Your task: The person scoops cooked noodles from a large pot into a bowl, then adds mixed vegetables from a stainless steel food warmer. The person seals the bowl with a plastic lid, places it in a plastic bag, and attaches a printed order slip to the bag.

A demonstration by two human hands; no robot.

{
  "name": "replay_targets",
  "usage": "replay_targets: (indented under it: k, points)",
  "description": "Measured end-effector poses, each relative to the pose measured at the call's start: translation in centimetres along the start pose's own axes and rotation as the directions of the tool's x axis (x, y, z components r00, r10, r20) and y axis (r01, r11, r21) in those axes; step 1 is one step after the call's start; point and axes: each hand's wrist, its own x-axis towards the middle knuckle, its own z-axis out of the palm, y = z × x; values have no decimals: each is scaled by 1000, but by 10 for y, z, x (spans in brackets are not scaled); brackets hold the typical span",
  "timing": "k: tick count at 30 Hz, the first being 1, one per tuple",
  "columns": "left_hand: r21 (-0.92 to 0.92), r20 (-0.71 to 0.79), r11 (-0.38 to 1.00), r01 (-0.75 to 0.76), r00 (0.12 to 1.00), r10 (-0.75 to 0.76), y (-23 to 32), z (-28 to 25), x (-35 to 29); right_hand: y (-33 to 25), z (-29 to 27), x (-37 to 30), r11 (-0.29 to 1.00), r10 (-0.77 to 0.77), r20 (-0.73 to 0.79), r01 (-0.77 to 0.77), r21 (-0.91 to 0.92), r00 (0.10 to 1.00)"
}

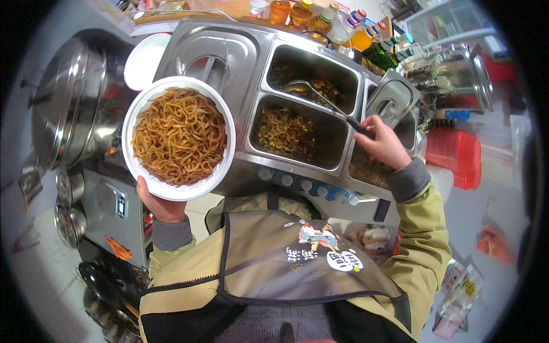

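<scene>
Noodles (180, 135) fill the bowl (135, 114) cupped in my left hand (162, 206); right hand (384, 143) clamps the ladle (320, 96) (toppings unadded), centre frame.

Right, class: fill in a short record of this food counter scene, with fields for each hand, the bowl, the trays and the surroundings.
left hand: left hand holds up a white bowl from below
bowl contents: brown noodles, nearly full
right hand: right hand grips the dark handle of a ladle
ladle: its scoop end lies in the rear open tray
front tray: front open tray holds chopped greens
covered tray: steel lid behind the bowl
surroundings: sauce bottles at the back, red containers at right
</scene>
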Motion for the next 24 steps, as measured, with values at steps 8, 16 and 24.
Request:
replay_targets:
  k: [8,16,24]
  points:
    - [69,-7,995,69,998,-69,-3,11,76,-7,19,-14,782,-470,-292,240,-576,833]
    - [69,-29,996,61,998,-59,-16,15,82,9,16,46,554,-569,-115,277,-785,814]
    - [160,-143,986,-38,988,61,-24,28,71,14,-22,11,663,-555,-120,350,-661,823]
